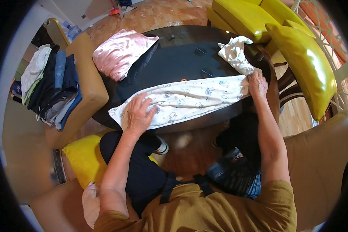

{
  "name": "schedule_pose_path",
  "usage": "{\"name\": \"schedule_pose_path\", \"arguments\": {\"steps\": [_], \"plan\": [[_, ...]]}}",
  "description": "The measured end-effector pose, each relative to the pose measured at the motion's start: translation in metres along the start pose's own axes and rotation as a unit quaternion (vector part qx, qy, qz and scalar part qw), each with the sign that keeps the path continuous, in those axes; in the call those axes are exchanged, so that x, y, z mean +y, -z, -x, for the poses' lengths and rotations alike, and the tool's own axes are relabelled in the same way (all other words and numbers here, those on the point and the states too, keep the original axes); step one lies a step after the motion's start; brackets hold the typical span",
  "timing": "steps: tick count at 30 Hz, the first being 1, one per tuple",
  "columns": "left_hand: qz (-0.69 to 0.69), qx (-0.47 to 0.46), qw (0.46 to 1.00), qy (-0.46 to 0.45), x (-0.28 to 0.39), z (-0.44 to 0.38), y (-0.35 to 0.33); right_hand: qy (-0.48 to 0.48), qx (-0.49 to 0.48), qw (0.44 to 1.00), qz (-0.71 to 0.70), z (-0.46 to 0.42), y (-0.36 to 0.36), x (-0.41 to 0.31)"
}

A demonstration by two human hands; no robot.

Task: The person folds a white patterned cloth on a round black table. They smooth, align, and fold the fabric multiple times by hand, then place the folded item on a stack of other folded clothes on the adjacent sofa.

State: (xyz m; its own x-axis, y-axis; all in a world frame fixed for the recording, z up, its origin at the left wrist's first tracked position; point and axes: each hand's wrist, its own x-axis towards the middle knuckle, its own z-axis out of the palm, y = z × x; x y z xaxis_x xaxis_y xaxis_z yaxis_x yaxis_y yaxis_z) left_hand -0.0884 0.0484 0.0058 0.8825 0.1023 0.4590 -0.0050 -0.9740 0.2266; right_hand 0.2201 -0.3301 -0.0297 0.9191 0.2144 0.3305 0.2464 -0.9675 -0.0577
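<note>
A long white cloth [188, 98] printed with small cartoon animals lies lengthwise across the dark oval table [174, 59], with creases along its middle. My left hand [139, 113] rests palm down on its left part, fingers spread. At the far right end my right hand [258, 84] grips the cloth, its fingers curled over the beige edge; the thumb is partly hidden. Just beyond that hand a crumpled cream-white cloth [236, 55] touches the same end. A shiny pink satin fabric bundle [121, 53] sits at the table's back left.
Folded clothes [53, 87] are stacked on the tan sofa arm [90, 84] at left. Yellow armchairs [243, 17] and a shiny yellow cushion [304, 69] stand at right. Jeans [235, 174] lie beside my right leg. Another yellow cushion [84, 156] is by my left leg.
</note>
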Motion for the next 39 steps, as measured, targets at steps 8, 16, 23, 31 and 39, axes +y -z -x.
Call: {"name": "schedule_pose_path", "arguments": {"steps": [8,16,23,31,39], "plan": [[0.016,-0.038,0.994,0.097,-0.045,-0.028,-0.01,0.18,-0.016,0.959,-0.22,0.017,0.022,-0.05],[-0.018,-0.061,0.995,0.078,-0.038,-0.033,-0.003,0.203,-0.037,0.952,-0.224,0.013,0.014,-0.051],[-0.009,-0.045,0.997,0.064,-0.046,-0.033,-0.011,0.181,0.0,0.954,-0.239,0.008,0.021,-0.054],[0.021,-0.075,0.993,0.092,-0.037,-0.038,-0.008,0.159,-0.022,0.966,-0.204,0.006,0.014,-0.053],[0.04,-0.051,0.991,0.119,-0.055,-0.033,-0.012,0.152,-0.016,0.96,-0.235,0.005,0.014,-0.055]]}}
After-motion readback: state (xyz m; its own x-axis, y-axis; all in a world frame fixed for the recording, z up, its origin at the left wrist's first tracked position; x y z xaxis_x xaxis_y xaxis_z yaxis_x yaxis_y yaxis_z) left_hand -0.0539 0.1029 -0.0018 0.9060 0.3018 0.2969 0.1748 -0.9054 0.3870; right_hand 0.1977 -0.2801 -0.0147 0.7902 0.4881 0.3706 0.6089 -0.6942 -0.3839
